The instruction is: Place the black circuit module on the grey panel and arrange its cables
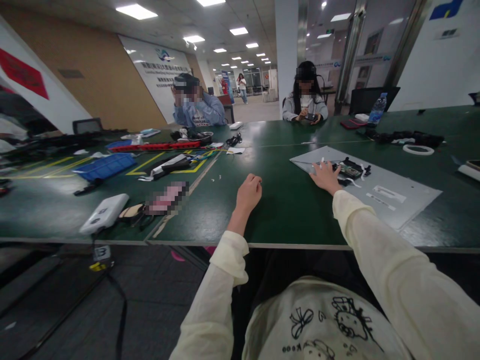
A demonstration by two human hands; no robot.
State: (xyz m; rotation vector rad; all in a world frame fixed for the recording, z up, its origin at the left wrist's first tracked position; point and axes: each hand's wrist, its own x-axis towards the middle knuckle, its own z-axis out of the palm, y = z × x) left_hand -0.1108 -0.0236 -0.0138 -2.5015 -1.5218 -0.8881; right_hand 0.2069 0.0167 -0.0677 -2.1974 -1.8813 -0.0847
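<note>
My left hand [249, 196] rests on the green tabletop, its fingers curled in. Whatever it may hold is hidden or too small to name. To its right, my right hand [325, 177] lies with fingers spread on a flat silver-grey panel [408, 192]. Beside those fingers, on the same panel, sits a small circuit board [347, 170] in black parts, with white ribbon-like strips around it. Two white labels [389, 194] are stuck to the panel nearer to me.
Left of my hands are a white box-shaped device [105, 213], a pink phone-like item [167, 198], a blue tray [105, 167] and a long red strip [155, 146]. A water bottle [378, 109] and a white tape ring [418, 150] are at right. Two people sit opposite.
</note>
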